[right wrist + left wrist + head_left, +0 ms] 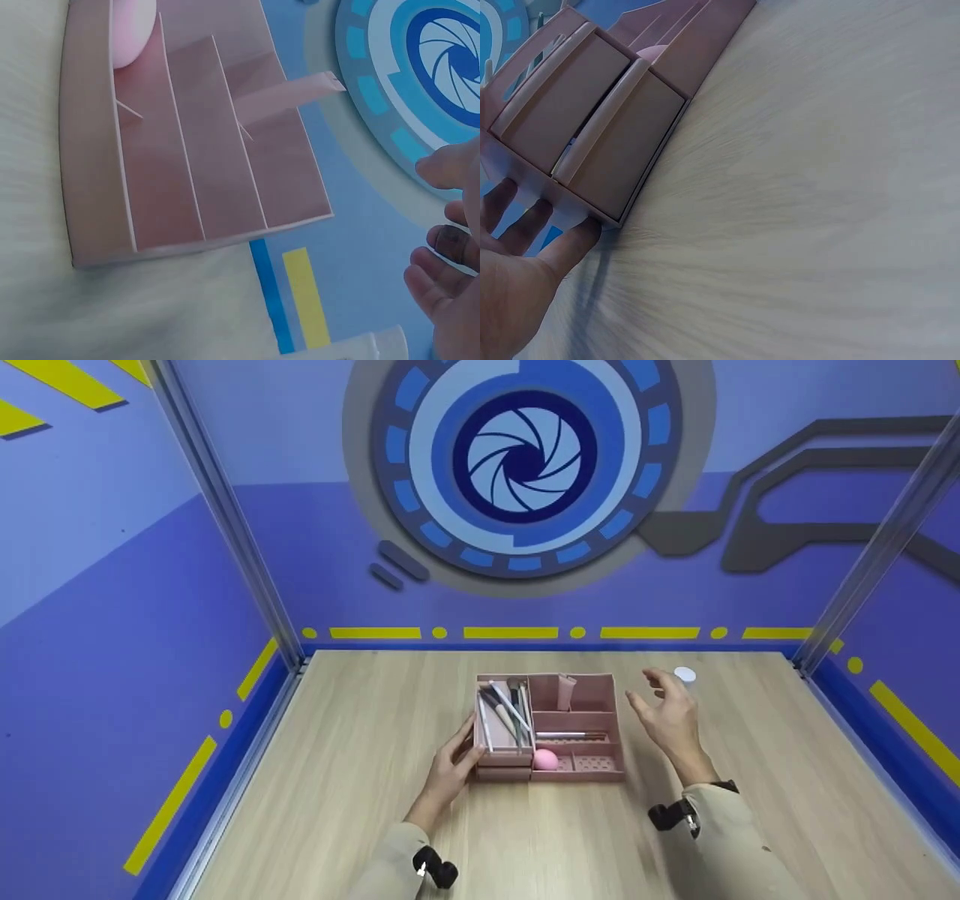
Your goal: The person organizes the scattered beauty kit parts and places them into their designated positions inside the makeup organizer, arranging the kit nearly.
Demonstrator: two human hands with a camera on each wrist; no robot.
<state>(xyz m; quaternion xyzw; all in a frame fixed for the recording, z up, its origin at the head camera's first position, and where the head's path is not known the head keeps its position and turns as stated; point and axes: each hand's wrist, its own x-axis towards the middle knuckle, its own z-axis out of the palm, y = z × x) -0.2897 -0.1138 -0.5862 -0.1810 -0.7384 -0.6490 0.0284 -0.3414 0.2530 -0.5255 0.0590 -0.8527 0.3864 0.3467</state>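
Note:
A pink desktop organizer [502, 761] stands on the table, with two drawers at its front left, both pushed in. Several makeup brushes [499, 716] lie in its top left tray. A pink tube [566, 691] leans upright in the back compartment, a slim brush [570, 735] lies in the middle one, and a pink egg-shaped sponge [545, 760] sits in front. Against the organizer's left side, my left hand [448, 772] rests with fingertips touching it. My right hand [669, 724] hovers right of the organizer, fingers spread and holding nothing, close to a white-topped container [684, 675].
The wooden table [360, 720] is bounded by a blue printed back wall [300, 562] and side walls with metal corner posts [232, 510]. In the right wrist view, the white container [375, 349] is partly cut off at the bottom edge.

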